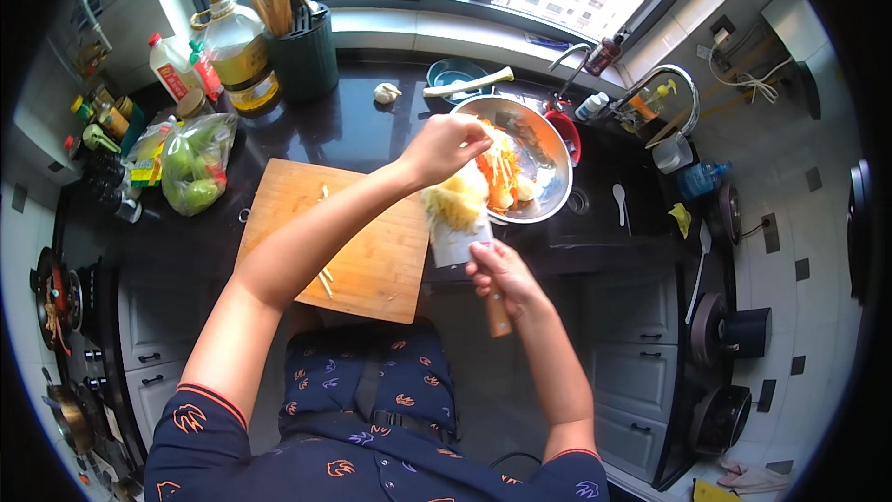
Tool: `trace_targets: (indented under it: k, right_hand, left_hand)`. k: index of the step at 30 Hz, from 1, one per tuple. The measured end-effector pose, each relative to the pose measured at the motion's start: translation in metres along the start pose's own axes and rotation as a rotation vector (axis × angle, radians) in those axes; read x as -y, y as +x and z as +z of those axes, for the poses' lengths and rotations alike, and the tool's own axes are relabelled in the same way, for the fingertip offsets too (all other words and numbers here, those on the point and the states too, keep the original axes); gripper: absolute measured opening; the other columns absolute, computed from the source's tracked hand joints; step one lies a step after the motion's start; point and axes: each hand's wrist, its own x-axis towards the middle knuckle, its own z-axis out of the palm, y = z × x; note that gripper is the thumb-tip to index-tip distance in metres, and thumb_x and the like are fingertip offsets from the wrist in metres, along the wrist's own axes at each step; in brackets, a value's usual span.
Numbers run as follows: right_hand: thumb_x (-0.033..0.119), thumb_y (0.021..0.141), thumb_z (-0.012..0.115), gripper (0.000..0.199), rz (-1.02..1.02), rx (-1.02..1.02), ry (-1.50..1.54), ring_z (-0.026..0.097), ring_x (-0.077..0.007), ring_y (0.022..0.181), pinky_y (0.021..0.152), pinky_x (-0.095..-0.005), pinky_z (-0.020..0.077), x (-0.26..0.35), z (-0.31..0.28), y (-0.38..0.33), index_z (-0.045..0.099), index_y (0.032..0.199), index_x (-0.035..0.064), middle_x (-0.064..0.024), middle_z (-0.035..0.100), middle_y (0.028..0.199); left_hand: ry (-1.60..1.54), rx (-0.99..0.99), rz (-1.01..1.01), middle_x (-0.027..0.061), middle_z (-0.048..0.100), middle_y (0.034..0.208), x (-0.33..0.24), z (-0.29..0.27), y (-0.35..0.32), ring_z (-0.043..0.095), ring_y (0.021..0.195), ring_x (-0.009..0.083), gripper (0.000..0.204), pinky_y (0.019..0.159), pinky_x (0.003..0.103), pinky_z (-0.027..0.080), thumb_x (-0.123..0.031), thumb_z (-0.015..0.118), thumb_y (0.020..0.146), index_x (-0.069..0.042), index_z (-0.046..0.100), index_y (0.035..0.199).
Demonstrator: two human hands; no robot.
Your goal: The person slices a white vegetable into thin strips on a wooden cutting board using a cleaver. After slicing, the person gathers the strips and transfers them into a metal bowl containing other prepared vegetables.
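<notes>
One cleaver (455, 249), handle (499, 316) near, gripped by right hand (505, 275), bears pale shreds (455, 203) just near-left of bowl (559, 175); left hand (444, 149) curled, pinch unclear.

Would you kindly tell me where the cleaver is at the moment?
In the head view, the cleaver is just right of centre, held in the right hand, its blade between the wooden cutting board and the metal bowl, bearing pale shreds.

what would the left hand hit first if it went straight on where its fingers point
Probably the orange and pale shreds heaped in the metal bowl, just beyond the left hand; its height above them is unclear, so it might pass over.
</notes>
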Motion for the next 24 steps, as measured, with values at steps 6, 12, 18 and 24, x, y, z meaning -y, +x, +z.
trace_targets:
  k: [6,12,18,24]
  right_hand:
    - [0.022,0.101,0.067,0.015,-0.250,-0.294,-0.208,0.055,-0.0045,0.053,0.046,-0.0213,0.0468,0.100,-0.084,0.010,0.059,0.103,0.0088,-0.0016,0.066,0.075]
    - [0.017,0.098,0.065,0.016,-0.374,-0.622,-0.762,0.055,-0.0056,0.050,0.046,-0.0235,0.0463,0.140,-0.133,0.063,0.066,0.104,0.0027,-0.0025,0.067,0.071]
    - [0.017,0.086,0.062,0.021,-0.462,-0.829,-1.126,0.074,-0.0256,0.071,0.071,-0.0387,0.0562,0.139,-0.173,0.113,0.070,0.091,-0.0020,-0.0148,0.072,0.072]
    - [0.019,0.090,0.063,0.023,-0.418,-0.740,-1.011,0.074,-0.0227,0.068,0.070,-0.0364,0.0564,0.146,-0.162,0.099,0.071,0.093,-0.0018,-0.0135,0.073,0.073]
  left_hand:
    - [-0.090,-0.076,0.151,0.0192,0.075,0.088,-0.008,0.058,0.119,0.075,0.081,0.0252,0.025,0.072,0.035,0.057,-0.021,0.069,0.097,0.002,0.075,0.106]
    - [-0.026,0.044,0.033,0.0238,0.072,0.091,0.042,0.115,0.171,0.071,0.083,0.0378,0.039,0.076,0.045,0.054,-0.034,0.055,0.105,0.000,0.074,0.107]
    - [0.131,0.253,-0.085,0.0180,0.074,0.088,0.097,0.134,0.174,0.074,0.085,0.0312,0.025,0.081,0.042,0.056,-0.026,0.066,0.097,-0.004,0.077,0.099]
    - [0.053,0.106,-0.119,0.0127,0.077,0.090,0.107,0.138,0.172,0.075,0.084,0.0233,0.010,0.077,0.034,0.059,-0.010,0.077,0.085,-0.005,0.078,0.094]
